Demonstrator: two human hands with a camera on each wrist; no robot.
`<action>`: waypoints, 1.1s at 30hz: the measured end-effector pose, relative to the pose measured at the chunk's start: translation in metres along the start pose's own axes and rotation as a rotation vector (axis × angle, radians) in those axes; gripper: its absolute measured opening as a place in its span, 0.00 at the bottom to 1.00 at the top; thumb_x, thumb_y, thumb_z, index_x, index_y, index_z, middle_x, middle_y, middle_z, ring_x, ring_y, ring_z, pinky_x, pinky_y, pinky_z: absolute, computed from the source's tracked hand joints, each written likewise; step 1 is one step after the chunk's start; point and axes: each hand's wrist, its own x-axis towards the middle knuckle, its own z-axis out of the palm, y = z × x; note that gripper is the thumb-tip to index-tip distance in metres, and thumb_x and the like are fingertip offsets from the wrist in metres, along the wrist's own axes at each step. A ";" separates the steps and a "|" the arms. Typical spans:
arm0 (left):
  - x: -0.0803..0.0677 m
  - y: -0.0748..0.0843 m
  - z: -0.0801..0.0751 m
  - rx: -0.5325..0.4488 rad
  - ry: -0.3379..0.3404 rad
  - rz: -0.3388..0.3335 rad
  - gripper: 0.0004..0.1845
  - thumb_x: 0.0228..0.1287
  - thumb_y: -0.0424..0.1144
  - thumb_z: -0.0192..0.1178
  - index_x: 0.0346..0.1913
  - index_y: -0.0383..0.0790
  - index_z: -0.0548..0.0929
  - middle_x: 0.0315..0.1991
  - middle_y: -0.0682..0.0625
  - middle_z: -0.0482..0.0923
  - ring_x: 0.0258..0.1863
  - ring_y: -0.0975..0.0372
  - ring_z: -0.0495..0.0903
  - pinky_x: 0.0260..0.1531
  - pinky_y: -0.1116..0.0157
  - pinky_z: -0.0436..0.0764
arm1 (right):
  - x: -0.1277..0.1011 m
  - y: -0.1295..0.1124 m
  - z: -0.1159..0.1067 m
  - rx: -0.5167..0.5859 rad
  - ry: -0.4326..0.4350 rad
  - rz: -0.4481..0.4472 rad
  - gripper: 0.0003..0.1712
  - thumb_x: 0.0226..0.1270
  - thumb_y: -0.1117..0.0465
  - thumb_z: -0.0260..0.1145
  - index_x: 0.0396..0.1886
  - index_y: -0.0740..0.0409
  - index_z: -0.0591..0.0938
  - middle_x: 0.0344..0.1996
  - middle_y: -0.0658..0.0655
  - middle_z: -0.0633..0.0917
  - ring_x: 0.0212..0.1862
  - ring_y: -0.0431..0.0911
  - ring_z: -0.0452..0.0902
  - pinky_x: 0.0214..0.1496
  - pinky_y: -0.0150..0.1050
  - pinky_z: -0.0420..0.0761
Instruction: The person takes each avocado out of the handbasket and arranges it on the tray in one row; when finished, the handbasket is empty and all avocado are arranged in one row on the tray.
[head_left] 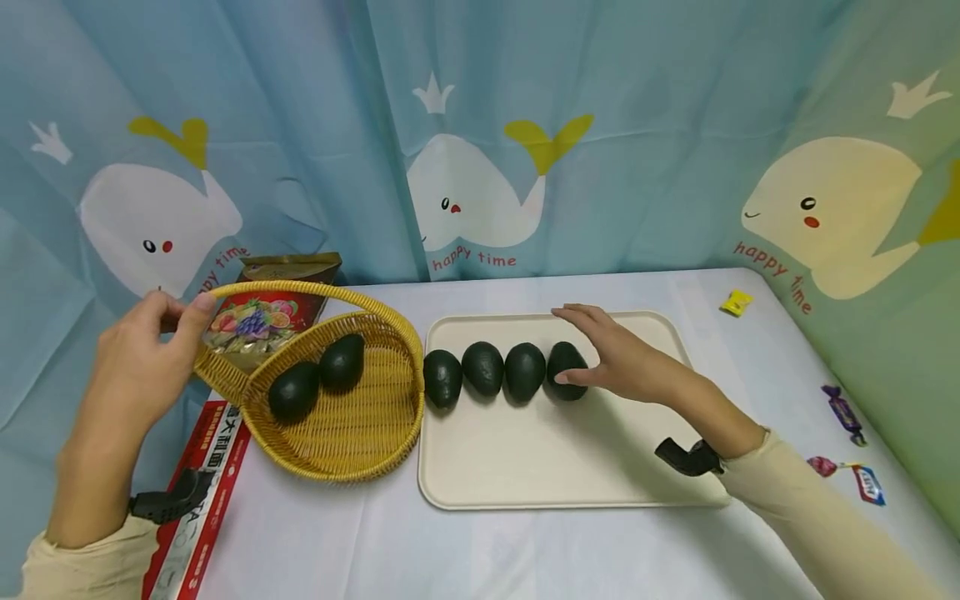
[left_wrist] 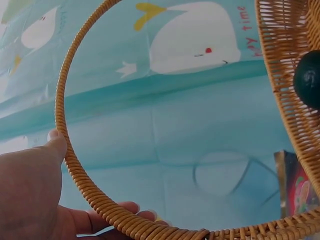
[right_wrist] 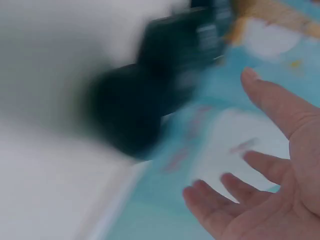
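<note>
My left hand [head_left: 142, 367] grips the raised handle [head_left: 315, 288] of a tilted wicker basket [head_left: 360, 433]. In the left wrist view, the thumb lies on one side of the woven handle [left_wrist: 75, 167] and the fingertips come round beneath. Two dark green avocados lie in the basket, one [head_left: 294, 392] lower left of the other [head_left: 342, 363]. Several more stand in a row on a cream tray [head_left: 510, 467]. My right hand [head_left: 626, 362] is over the rightmost avocado [head_left: 564, 367], fingers spread and thumb apart, holding nothing. The right wrist view shows the avocados blurred.
Behind the basket stands a red and gold fruit-print packet [head_left: 258, 321]. A long red and white box [head_left: 202, 500] lies at the left. Wrapped sweets, including a yellow one [head_left: 736, 302] and a purple one [head_left: 843, 414], lie right of the tray. A whale-print curtain [head_left: 637, 208] hangs behind.
</note>
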 end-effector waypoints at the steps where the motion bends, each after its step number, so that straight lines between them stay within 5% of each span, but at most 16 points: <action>1: 0.000 0.000 0.000 0.004 0.000 0.000 0.30 0.84 0.58 0.44 0.53 0.29 0.74 0.54 0.28 0.78 0.52 0.36 0.73 0.41 0.46 0.67 | 0.002 -0.015 -0.003 -0.015 -0.015 -0.021 0.49 0.69 0.48 0.77 0.82 0.56 0.64 0.79 0.63 0.63 0.79 0.62 0.61 0.75 0.64 0.66; 6: -0.001 0.000 0.001 0.015 0.008 0.000 0.31 0.84 0.60 0.45 0.52 0.29 0.74 0.50 0.30 0.78 0.47 0.39 0.73 0.37 0.50 0.68 | 0.015 -0.098 0.005 -0.037 -0.091 -0.212 0.36 0.71 0.49 0.75 0.74 0.51 0.74 0.71 0.51 0.76 0.72 0.48 0.73 0.72 0.51 0.74; 11: -0.003 -0.001 0.001 0.013 0.007 -0.011 0.31 0.84 0.61 0.45 0.51 0.30 0.74 0.49 0.32 0.78 0.46 0.41 0.73 0.36 0.51 0.68 | 0.045 -0.153 0.050 -0.002 -0.195 -0.282 0.40 0.74 0.47 0.72 0.80 0.52 0.68 0.74 0.52 0.74 0.73 0.44 0.71 0.73 0.44 0.73; 17: -0.001 0.000 0.000 0.001 -0.006 -0.007 0.31 0.84 0.61 0.44 0.50 0.31 0.74 0.48 0.33 0.78 0.46 0.43 0.73 0.36 0.52 0.68 | 0.095 -0.191 0.101 -0.115 -0.301 -0.192 0.49 0.74 0.44 0.70 0.85 0.50 0.57 0.80 0.59 0.64 0.78 0.50 0.67 0.76 0.45 0.71; 25: 0.000 0.002 0.000 0.001 -0.001 -0.009 0.31 0.84 0.60 0.44 0.52 0.30 0.74 0.49 0.32 0.77 0.46 0.42 0.73 0.36 0.51 0.69 | 0.155 -0.228 0.119 -0.336 -0.380 -0.073 0.48 0.73 0.41 0.69 0.83 0.52 0.59 0.77 0.61 0.66 0.69 0.50 0.77 0.65 0.40 0.80; 29: 0.000 0.003 0.000 -0.004 0.006 -0.018 0.30 0.84 0.60 0.44 0.52 0.30 0.74 0.49 0.32 0.77 0.47 0.41 0.72 0.36 0.51 0.68 | 0.180 -0.240 0.131 -0.402 -0.381 0.066 0.46 0.72 0.38 0.70 0.80 0.50 0.63 0.75 0.59 0.67 0.66 0.49 0.77 0.60 0.40 0.81; 33: 0.000 0.004 0.000 0.001 -0.001 -0.018 0.31 0.84 0.60 0.44 0.52 0.29 0.73 0.51 0.31 0.77 0.48 0.39 0.73 0.38 0.49 0.69 | 0.205 -0.249 0.146 -0.587 -0.402 0.235 0.52 0.71 0.32 0.66 0.85 0.47 0.56 0.80 0.56 0.62 0.71 0.46 0.72 0.65 0.38 0.78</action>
